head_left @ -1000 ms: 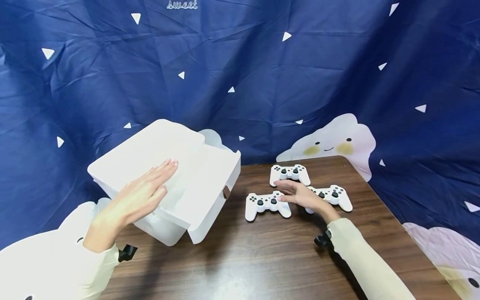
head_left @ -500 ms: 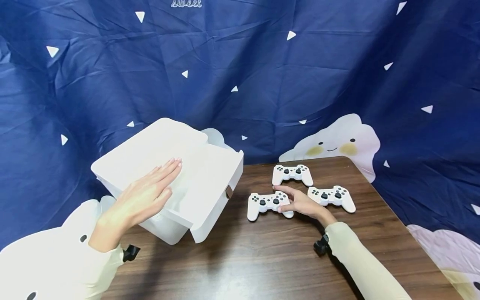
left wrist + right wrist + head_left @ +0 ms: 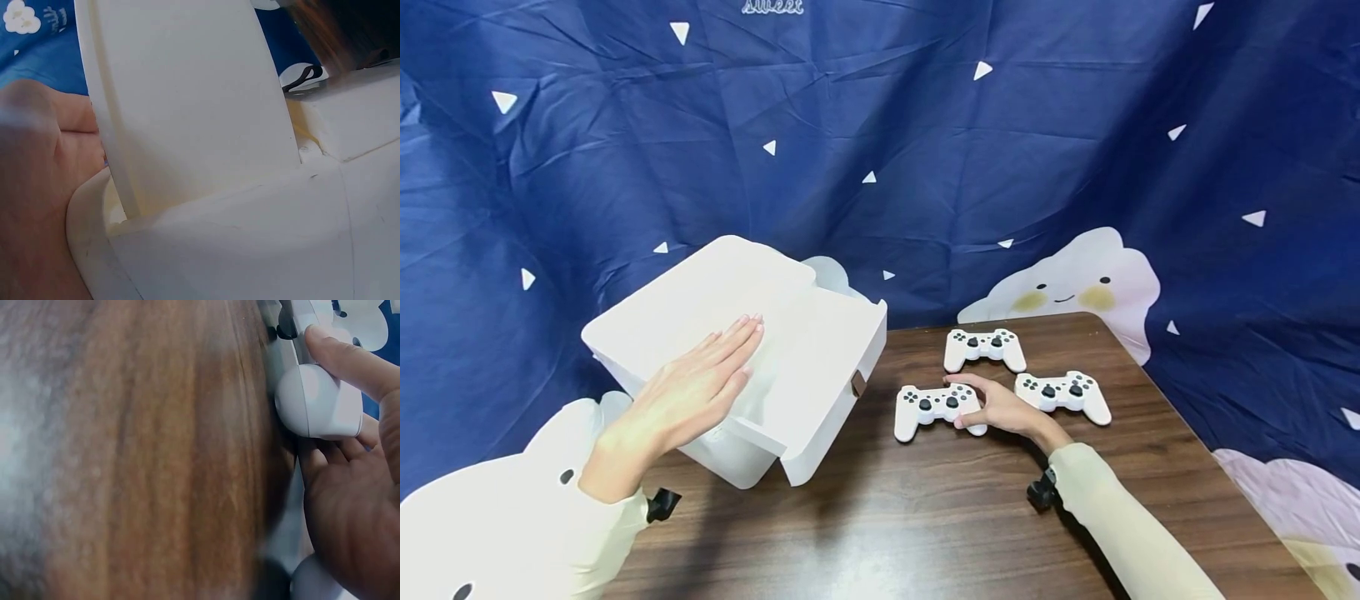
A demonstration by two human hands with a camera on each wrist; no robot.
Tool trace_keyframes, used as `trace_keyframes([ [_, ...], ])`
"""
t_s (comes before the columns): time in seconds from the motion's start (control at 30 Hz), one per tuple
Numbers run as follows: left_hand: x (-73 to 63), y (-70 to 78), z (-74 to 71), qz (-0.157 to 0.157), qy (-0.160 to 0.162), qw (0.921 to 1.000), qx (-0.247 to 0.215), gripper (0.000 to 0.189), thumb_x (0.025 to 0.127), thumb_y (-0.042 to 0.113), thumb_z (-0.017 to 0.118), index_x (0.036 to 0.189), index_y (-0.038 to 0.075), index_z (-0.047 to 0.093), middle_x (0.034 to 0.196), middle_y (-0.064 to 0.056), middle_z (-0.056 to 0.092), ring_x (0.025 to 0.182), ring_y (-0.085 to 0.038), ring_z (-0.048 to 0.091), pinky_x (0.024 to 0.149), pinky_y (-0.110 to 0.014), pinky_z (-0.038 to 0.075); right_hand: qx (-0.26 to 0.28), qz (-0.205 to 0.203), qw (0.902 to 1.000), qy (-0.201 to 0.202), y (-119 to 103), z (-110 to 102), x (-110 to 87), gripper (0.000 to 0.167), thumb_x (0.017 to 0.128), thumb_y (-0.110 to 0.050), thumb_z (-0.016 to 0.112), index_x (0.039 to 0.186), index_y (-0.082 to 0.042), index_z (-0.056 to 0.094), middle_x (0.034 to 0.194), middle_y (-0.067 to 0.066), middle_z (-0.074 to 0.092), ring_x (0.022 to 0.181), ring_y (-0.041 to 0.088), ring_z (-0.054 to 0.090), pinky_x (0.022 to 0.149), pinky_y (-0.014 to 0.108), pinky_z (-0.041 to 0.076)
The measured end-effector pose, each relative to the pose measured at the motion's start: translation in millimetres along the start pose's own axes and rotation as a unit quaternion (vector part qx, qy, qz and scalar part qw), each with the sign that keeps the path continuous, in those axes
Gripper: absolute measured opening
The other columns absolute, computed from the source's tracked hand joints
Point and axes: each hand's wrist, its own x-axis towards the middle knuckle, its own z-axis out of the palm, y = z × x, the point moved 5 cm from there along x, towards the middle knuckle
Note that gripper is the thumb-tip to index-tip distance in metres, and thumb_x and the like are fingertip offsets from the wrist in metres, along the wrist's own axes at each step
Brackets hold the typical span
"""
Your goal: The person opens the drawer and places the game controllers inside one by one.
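Left hand at the left edge, beside the white box — fingers hidden. A flat white panel extends up from the box; blue cloth — behind, upper left.

Controllers on table, right of box

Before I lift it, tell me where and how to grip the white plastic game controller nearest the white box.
Probably best: grip the white game controller by its rounded right handle, coming from the right. It lies flat, black thumbsticks up, and that handle juts out where the right hand spans it between thumb and fingers.
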Motion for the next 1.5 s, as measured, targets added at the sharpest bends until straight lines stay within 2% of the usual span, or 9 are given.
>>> trace_keyframes([
  [0.1, 0.0, 0.5, -0.4, -0.001, 0.001, 1.0000, -0.001, 0.056, 0.115, 0.032, 0.040, 0.168, 0.013, 0.034, 0.177, -0.002, 0.028, 0.165, -0.025, 0.027, 0.135, -0.048, 0.026, -0.022, -0.002, 0.9998, 0.004, 1, 0, 0.7, 0.084, 0.084, -0.018, 0.092, 0.156, -0.004, 0.051, 0.160, 0.017, 0.054, 0.154, 0.039, 0.041, 0.125, 0.048, 0.036],
  [0.17, 0.3, 0.8, -0.4, -0.002, 0.001, 1.0000, 0.001, 0.056, 0.115, 0.033, 0.040, 0.168, 0.013, 0.034, 0.177, -0.002, 0.028, 0.165, -0.025, 0.027, 0.135, -0.048, 0.027, -0.035, -0.001, 0.9994, 0.007, 2, -1, 1.1, 0.083, 0.084, -0.021, 0.092, 0.156, -0.005, 0.052, 0.159, 0.016, 0.056, 0.153, 0.038, 0.044, 0.124, 0.052, 0.037],
  [0.37, 0.7, 0.2, 0.3, -0.005, 0.000, 1.0000, -0.002, 0.056, 0.115, 0.033, 0.039, 0.168, 0.013, 0.034, 0.177, -0.002, 0.028, 0.165, -0.025, 0.027, 0.135, -0.049, 0.027, -0.058, 0.002, 0.9982, 0.015, 2, -2, 1.3, 0.083, 0.083, -0.028, 0.093, 0.154, -0.009, 0.056, 0.156, 0.011, 0.060, 0.148, 0.031, 0.050, 0.120, 0.038, 0.043],
  [0.53, 0.6, -0.2, 1.0, -0.005, 0.005, 1.0000, -0.003, 0.056, 0.115, 0.033, 0.040, 0.168, 0.013, 0.035, 0.177, -0.002, 0.029, 0.164, -0.025, 0.028, 0.135, -0.049, 0.027, -0.064, 0.009, 0.9976, 0.024, 2, -1, -1.2, 0.084, 0.081, -0.033, 0.094, 0.154, -0.012, 0.057, 0.154, 0.009, 0.062, 0.148, 0.030, 0.051, 0.122, 0.048, 0.043],
  [1.0, 1.0, -1.4, 2.0, -0.008, 0.004, 1.0000, 0.000, 0.056, 0.115, 0.033, 0.039, 0.168, 0.015, 0.035, 0.177, 0.000, 0.029, 0.164, -0.024, 0.028, 0.135, -0.048, 0.026, -0.083, 0.003, 0.9956, 0.045, 5, -1, -0.2, 0.084, 0.079, -0.034, 0.096, 0.151, -0.012, 0.061, 0.150, 0.008, 0.066, 0.146, 0.031, 0.054, 0.122, 0.051, 0.045],
  [1.1, 0.8, -0.9, 1.6, -0.007, 0.006, 1.0000, 0.000, 0.056, 0.115, 0.033, 0.040, 0.168, 0.014, 0.035, 0.177, 0.000, 0.029, 0.164, -0.024, 0.028, 0.135, -0.048, 0.027, -0.091, 0.002, 0.9946, 0.050, 3, -2, -0.6, 0.083, 0.078, -0.035, 0.096, 0.151, -0.013, 0.061, 0.149, 0.007, 0.067, 0.141, 0.028, 0.057, 0.118, 0.048, 0.049],
  [1.23, 0.9, -0.3, 1.1, -0.007, 0.008, 0.9999, 0.000, 0.056, 0.115, 0.032, 0.040, 0.167, 0.014, 0.035, 0.177, 0.000, 0.029, 0.164, -0.024, 0.028, 0.135, -0.048, 0.027, -0.104, 0.001, 0.9928, 0.061, -1, -7, -1.1, 0.082, 0.078, -0.037, 0.096, 0.150, -0.015, 0.063, 0.148, 0.006, 0.067, 0.129, 0.021, 0.061, 0.108, 0.033, 0.053],
  [1.43, 0.7, -0.9, 1.9, -0.008, 0.007, 0.9999, 0.000, 0.055, 0.115, 0.033, 0.040, 0.167, 0.014, 0.035, 0.177, 0.000, 0.029, 0.165, -0.024, 0.027, 0.136, -0.047, 0.026, -0.084, -0.002, 0.9940, 0.070, -6, -21, -1.0, 0.080, 0.078, -0.030, 0.097, 0.148, -0.011, 0.064, 0.146, 0.012, 0.067, 0.107, 0.016, 0.060, 0.090, 0.017, 0.051],
  [1.5, 0.6, -1.1, 1.8, -0.008, 0.009, 0.9999, 0.000, 0.055, 0.115, 0.032, 0.040, 0.167, 0.014, 0.036, 0.177, 0.000, 0.029, 0.164, -0.024, 0.028, 0.135, -0.048, 0.026, -0.084, 0.000, 0.9936, 0.075, -9, -27, -0.9, 0.080, 0.078, -0.029, 0.097, 0.148, -0.012, 0.064, 0.147, 0.013, 0.065, 0.109, 0.015, 0.060, 0.089, 0.014, 0.050],
])
